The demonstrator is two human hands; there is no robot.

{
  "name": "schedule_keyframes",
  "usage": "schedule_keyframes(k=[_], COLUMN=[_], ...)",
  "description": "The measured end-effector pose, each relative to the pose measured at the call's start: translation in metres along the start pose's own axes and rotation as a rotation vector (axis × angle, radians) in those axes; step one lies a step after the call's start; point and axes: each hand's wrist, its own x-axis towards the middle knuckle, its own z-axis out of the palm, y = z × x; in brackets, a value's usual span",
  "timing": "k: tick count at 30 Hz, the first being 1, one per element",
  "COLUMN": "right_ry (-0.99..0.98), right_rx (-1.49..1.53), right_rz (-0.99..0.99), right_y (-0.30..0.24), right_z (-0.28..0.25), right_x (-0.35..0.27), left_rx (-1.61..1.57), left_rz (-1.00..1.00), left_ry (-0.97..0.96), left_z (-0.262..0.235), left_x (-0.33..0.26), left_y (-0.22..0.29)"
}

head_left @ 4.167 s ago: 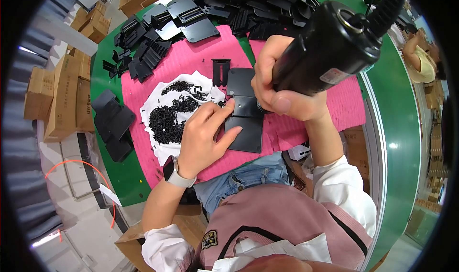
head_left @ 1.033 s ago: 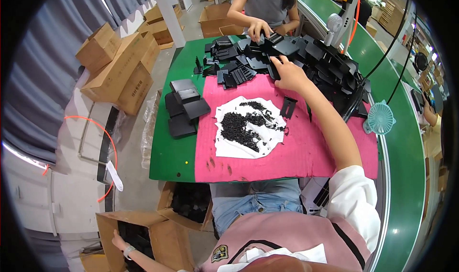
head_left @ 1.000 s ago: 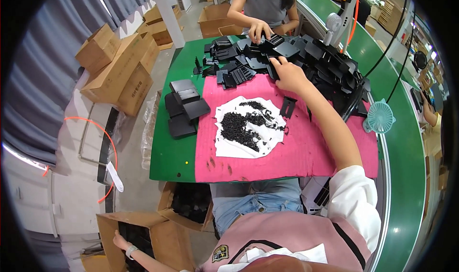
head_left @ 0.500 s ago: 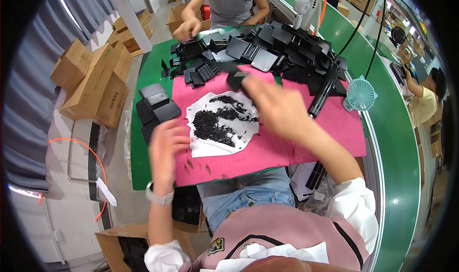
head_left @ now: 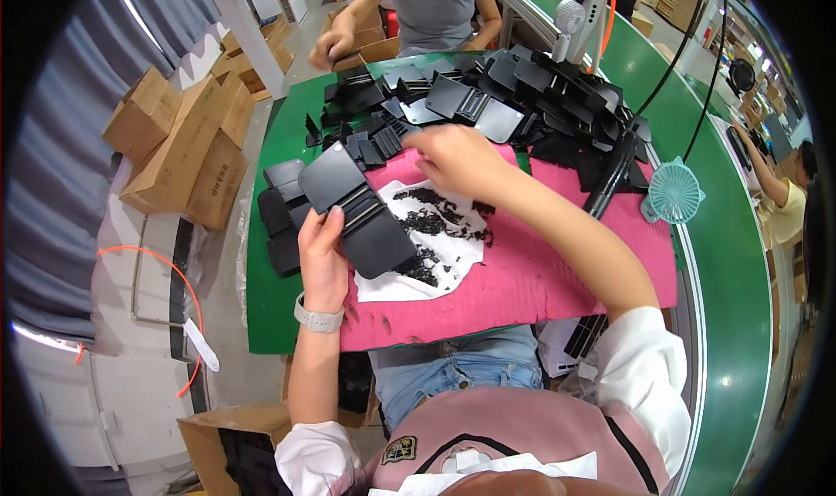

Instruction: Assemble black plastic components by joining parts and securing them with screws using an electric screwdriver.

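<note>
My left hand holds a dark grey hinged plastic panel by its lower left edge, above the left side of a white sheet strewn with small black screws. My right hand hovers over the far edge of that sheet, fingers curled near the screws; whether it holds anything is hidden. Both are above a pink mat on the green table.
A heap of black plastic parts fills the table's far side. A stack of dark panels lies left of the mat. A black electric screwdriver and a small teal fan sit at right. Another person works opposite. Cardboard boxes stand left.
My left hand came up from below the table and took hold of a grey panel. My right hand drew back from the far pile to the screw sheet.
</note>
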Motion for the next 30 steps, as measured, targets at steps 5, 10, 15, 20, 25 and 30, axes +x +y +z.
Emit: schedule_keyframes(k=[5, 10, 15, 20, 25, 30], right_ry=[0.022, -0.146, 0.133, 0.107, 0.134, 0.186], right_rx=[-0.096, -0.24, -0.011, 1.113, 0.753, 0.587], right_rz=[0.141, 0.216, 0.16, 0.253, -0.19, -0.308], right_y=[0.011, 0.013, 0.01, -0.023, -0.047, -0.048], right_z=[0.051, 0.061, 0.028, -0.033, -0.03, -0.022], right_x=[0.065, 0.083, 0.064, 0.014, -0.03, -0.038], left_rx=[0.01, 0.019, -0.052, -0.113, -0.084, -0.049], left_rz=[-0.038, -0.06, -0.12, -0.155, -0.175, -0.158], left_ry=[-0.088, -0.106, -0.067, -0.167, -0.24, -0.305], left_z=[-0.001, 0.001, -0.004, 0.001, 0.002, 0.001], left_x=[0.003, 0.002, 0.0, -0.002, -0.008, -0.008], left_y=[-0.002, -0.001, 0.001, 0.0, -0.001, -0.008])
